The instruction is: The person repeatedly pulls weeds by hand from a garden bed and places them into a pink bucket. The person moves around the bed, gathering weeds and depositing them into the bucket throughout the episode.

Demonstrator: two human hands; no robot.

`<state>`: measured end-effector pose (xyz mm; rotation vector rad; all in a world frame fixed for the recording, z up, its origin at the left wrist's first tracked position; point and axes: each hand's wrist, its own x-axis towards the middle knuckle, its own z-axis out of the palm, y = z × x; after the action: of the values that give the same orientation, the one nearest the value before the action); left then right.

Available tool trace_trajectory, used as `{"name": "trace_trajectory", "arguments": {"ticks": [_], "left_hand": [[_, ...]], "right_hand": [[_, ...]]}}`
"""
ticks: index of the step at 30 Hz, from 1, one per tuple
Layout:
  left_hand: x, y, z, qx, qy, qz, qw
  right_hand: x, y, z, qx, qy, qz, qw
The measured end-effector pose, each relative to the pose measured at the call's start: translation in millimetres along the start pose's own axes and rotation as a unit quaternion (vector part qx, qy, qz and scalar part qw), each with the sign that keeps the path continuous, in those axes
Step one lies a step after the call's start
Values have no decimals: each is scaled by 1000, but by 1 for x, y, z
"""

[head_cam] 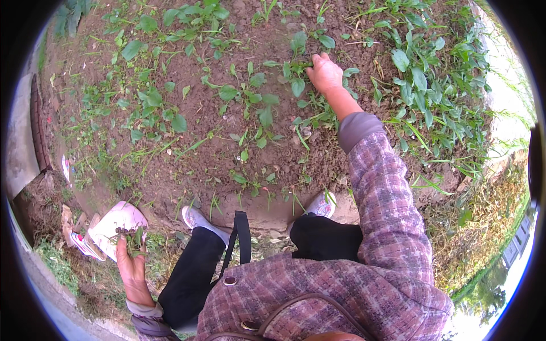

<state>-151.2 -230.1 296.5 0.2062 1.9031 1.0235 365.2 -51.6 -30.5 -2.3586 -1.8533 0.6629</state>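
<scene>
My left hand (pixel 131 265) is at the lower left, closed around a small bunch of pulled green plants (pixel 135 242) with dark roots. Behind it lies a pale pink and white container or bag (pixel 121 217); its exact kind is unclear. My right hand (pixel 326 74) reaches out over the soil bed at the upper middle. Its fingers are bent down at the leafy green plants (pixel 297 85), and the fingertips are partly hidden, so a grip on a stem cannot be made out. Low broad-leaved plants (pixel 249 91) grow scattered in the brown soil (pixel 204 157) before me.
Denser leafy plants (pixel 420 81) fill the bed's right side, beside a pale sunlit strip (pixel 507 85). My shoes (pixel 322 205) stand at the near edge of the bed. A grey slab (pixel 21 136) stands at the far left. Dry grass (pixel 482 226) covers the ground at lower right.
</scene>
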Motion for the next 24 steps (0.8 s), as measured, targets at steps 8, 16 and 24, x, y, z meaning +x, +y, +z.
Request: {"name": "trace_trajectory", "arguments": {"ticks": [8,16,24], "left_hand": [[0,-2,-1,-2,20,-4,1000],[-4,-3,-1,11,22,15,1000],[-4,-1,-3,9,15,15,1000]], "right_hand": [[4,7,3,3,8,-37,999],[-4,12,8,34,37,-35,998],[-2,18,19,78,69,-6,995]]}}
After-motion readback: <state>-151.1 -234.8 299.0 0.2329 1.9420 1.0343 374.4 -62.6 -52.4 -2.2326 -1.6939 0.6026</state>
